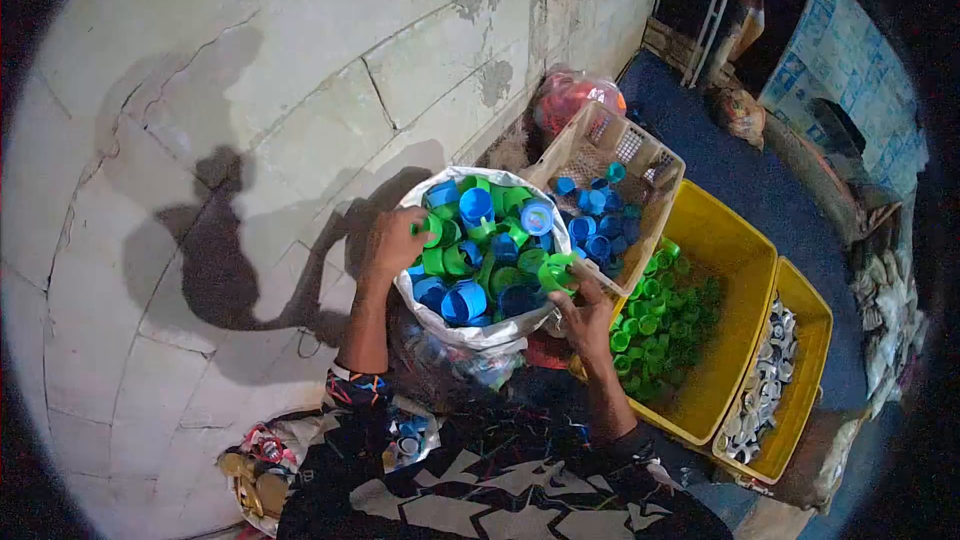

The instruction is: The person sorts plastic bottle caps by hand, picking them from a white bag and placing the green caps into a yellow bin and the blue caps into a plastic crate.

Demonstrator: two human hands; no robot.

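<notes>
Sack (480,337): lower contents hidden (pale label (537,217) unreadable).

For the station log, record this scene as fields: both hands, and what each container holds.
left hand: at the left rim of the white sack; grip unclear
right hand: holding a green cup at the sack's right side
white sack: blue and green plastic pieces, mixed
beige crate: blue pieces
large yellow bin: green pieces
narrow yellow bin: pale grey pieces

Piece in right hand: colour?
Green; the piece in the right hand shows best in the head view.
</notes>
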